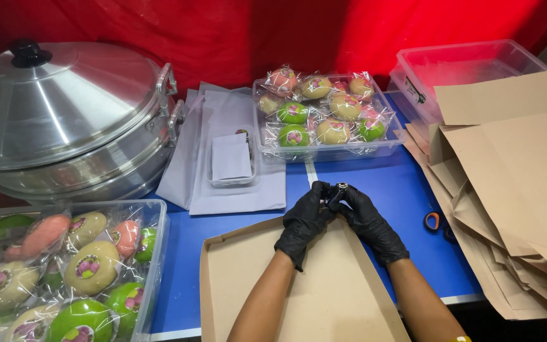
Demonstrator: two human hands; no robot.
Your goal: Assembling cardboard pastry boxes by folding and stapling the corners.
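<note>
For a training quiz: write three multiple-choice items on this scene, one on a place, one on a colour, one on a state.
1. Where is the steamer pot?
A. far left of the table
B. on the brown paper stack
C. inside the empty clear bin

2. What colour are the gloves on the left hand and the right hand?
A. white
B. black
C. yellow

3. How is the steamer pot?
A. open
B. lid on
C. tipped on its side

Answers: 1 A, it stands at the left behind the tub of wrapped buns; 2 B, both gloves are black; 3 B, the domed lid sits on it.
</note>
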